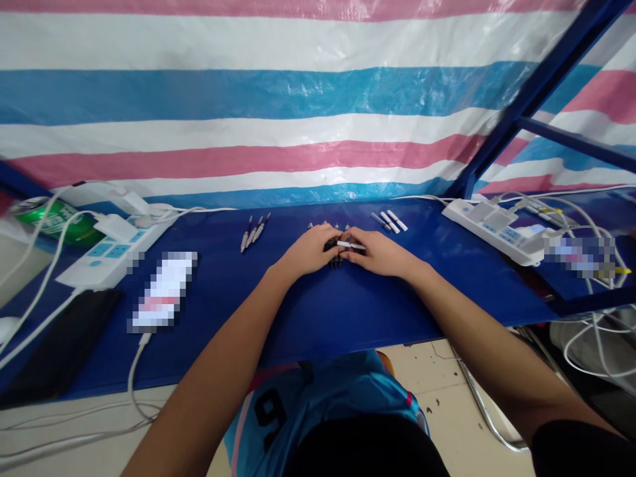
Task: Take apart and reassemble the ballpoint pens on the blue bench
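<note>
My left hand (315,250) and my right hand (378,252) meet over the middle of the blue table. A slim white pen (352,246) lies level between them. Its right end sits in the closed fingers of my right hand. At the left end, a dark part meets the curled fingers of my left hand. Several black pen pieces (336,262) lie just below, partly covered by my hands. Small grey tips (336,226) show beyond my fingers. To the right are white pen caps or tubes (390,222); to the left, grey-and-black pen parts (254,232).
A phone (163,291) on a cable and a black flat case (62,344) lie at the left. Power strips (116,248) stand on both sides, with a green can (59,220) at far left. White cables (591,265) tangle at right. A striped sheet (278,99) hangs behind.
</note>
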The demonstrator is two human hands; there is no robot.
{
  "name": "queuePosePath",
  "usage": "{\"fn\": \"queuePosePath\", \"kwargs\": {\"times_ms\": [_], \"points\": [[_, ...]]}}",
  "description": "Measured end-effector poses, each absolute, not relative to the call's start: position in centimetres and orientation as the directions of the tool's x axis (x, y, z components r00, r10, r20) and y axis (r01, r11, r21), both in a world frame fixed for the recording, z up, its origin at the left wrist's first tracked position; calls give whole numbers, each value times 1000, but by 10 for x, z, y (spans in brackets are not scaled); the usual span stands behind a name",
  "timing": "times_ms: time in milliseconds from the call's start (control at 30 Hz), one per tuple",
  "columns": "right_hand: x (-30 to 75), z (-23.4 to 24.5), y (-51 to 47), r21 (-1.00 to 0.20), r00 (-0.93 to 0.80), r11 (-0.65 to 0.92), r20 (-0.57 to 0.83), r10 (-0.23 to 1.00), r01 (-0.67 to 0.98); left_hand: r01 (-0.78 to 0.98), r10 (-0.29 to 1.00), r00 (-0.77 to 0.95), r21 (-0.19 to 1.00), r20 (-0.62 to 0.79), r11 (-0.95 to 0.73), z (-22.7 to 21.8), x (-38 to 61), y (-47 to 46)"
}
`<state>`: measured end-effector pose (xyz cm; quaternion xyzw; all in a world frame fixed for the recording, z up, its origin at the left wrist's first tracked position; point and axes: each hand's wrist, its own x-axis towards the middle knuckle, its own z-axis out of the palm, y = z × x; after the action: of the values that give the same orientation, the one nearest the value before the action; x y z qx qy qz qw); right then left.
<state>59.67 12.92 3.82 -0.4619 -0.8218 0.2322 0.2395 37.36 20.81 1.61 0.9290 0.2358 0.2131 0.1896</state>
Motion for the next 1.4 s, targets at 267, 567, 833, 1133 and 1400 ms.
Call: {"fn": "queuePosePath", "kwargs": {"times_ms": [267,567,833,1133,1400], "points": [[597,40,127,-611,-467,468,177,867,639,384,547,786,465,289,-797,18,375,206],[598,37,128,-582,-474,483,181,861,654,389,544,789,455,285,-801,18,375,206],[598,38,127,-570,-482,490,179,858,659,375,539,784,458,307,-806,17,375,206],[597,31,133,-564,-414,492,270,869,664,342,490,793,402,362,-849,17,374,206],[598,33,133,-714,-214,427,374,902,555,297,469,727,386,501,-873,25,371,202]]}}
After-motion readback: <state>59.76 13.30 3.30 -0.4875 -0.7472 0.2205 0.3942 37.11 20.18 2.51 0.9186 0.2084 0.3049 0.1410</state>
